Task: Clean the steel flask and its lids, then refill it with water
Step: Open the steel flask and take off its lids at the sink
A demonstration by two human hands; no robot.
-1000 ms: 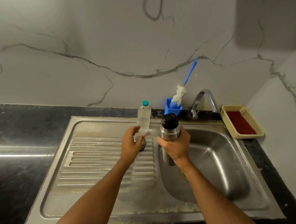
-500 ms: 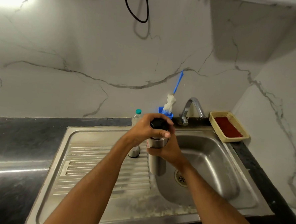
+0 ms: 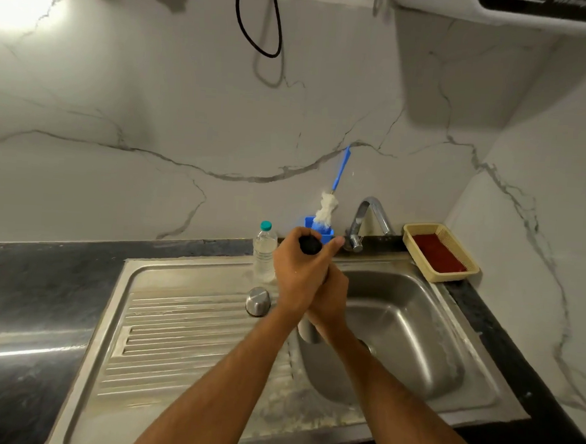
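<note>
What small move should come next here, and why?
Probably twisting the black inner lid off. The left hand is wrapped over it while the right hand grips the flask body above the sink. The steel cap already sits on the drainboard, so the flask looks closed only by this lid, and cleaning needs it open.

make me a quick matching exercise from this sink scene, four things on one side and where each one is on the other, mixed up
Things:
1. steel cap
2. plastic bottle
3. bottle brush
4. red sponge

Places:
A. in the tan basket, right of the tap
B. standing in the blue holder
C. upside down on the ribbed drainboard
D. upright at the drainboard's back edge

Pairs: 1-C, 2-D, 3-B, 4-A
</note>
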